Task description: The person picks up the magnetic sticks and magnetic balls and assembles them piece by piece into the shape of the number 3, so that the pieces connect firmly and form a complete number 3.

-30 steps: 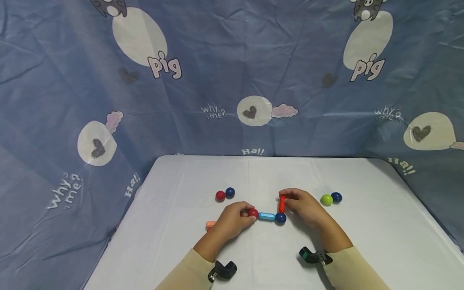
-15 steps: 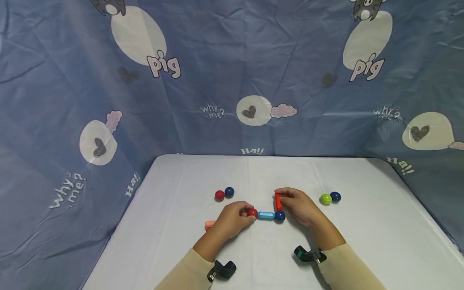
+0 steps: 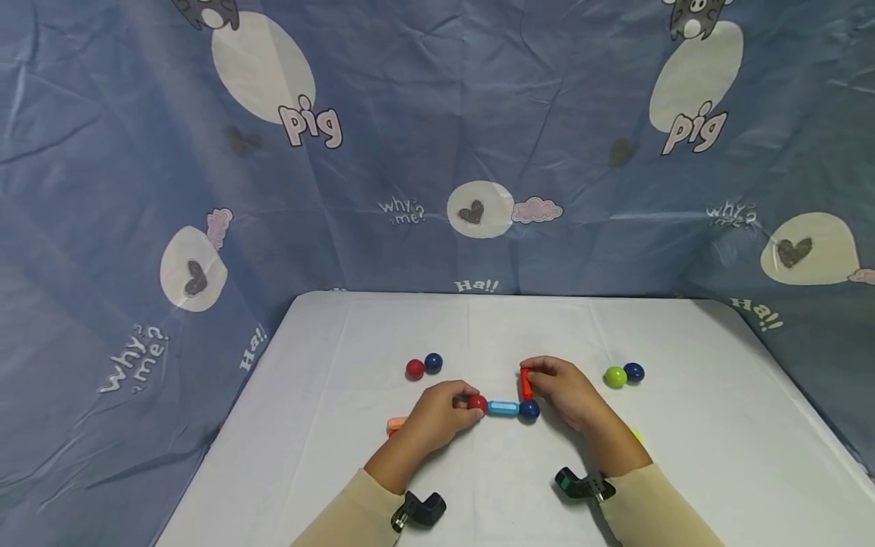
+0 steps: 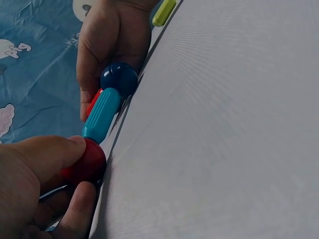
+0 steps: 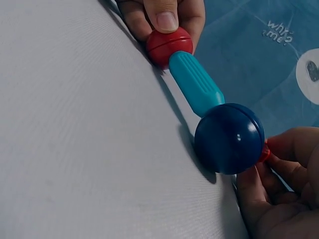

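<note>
My left hand (image 3: pixel 444 414) grips a red ball (image 5: pixel 169 47) between thumb and fingers. A light blue ribbed rod (image 4: pixel 101 115) joins that ball to a dark blue ball (image 5: pixel 229 138). From the dark blue ball a red rod (image 3: pixel 525 384) points toward the back of the table, and my right hand (image 3: pixel 567 391) pinches it along its length. In the right wrist view the dark blue ball hides most of the red rod. The joined pieces lie low over the white tabletop.
Behind my left hand are a loose red ball (image 3: pixel 415 369) and a dark blue ball (image 3: pixel 434 362). A green ball (image 3: pixel 615 377) and another dark blue ball (image 3: pixel 634 372) sit to the right. An orange rod (image 3: pixel 396 423) shows beside the left forearm, a yellow-green rod (image 4: pixel 163 12) by the right wrist.
My right hand has shifted slightly left with the red rod, which now leans a little left. A yellow-green piece has come into sight beside the right forearm. The left hand keeps its hold.
</note>
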The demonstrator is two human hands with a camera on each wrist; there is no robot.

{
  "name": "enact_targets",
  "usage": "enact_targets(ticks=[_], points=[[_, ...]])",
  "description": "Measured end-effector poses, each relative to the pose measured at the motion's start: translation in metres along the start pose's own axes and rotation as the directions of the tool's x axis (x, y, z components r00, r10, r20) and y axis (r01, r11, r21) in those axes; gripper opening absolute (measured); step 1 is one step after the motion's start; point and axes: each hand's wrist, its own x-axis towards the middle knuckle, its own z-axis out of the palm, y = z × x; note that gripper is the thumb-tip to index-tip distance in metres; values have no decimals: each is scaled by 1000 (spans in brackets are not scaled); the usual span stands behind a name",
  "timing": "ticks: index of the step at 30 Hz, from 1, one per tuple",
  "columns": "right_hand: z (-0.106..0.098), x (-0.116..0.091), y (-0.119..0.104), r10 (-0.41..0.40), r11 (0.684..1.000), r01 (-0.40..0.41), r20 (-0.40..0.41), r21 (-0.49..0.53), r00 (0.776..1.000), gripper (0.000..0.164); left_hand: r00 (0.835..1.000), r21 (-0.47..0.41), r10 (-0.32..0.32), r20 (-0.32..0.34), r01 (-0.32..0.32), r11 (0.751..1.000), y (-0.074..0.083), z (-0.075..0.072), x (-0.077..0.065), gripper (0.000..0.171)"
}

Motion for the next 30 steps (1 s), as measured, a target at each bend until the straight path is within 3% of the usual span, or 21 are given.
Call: enact_targets(ticks=[12, 20, 30], points=[[0, -5, 0, -12, 991, 7, -36, -130, 999, 33, 999, 14, 35, 1, -35, 999, 2, 0, -1, 26], [-3, -5, 0, 22, 977, -37, -71, -211, 997, 29, 1000, 2, 16, 8, -16, 1000, 2, 0, -1, 26], [-38, -20, -13, -138, 887, 52, -154, -459, 978, 28, 1000, 32, 11, 11, -11, 999, 4, 1, 0, 28]])
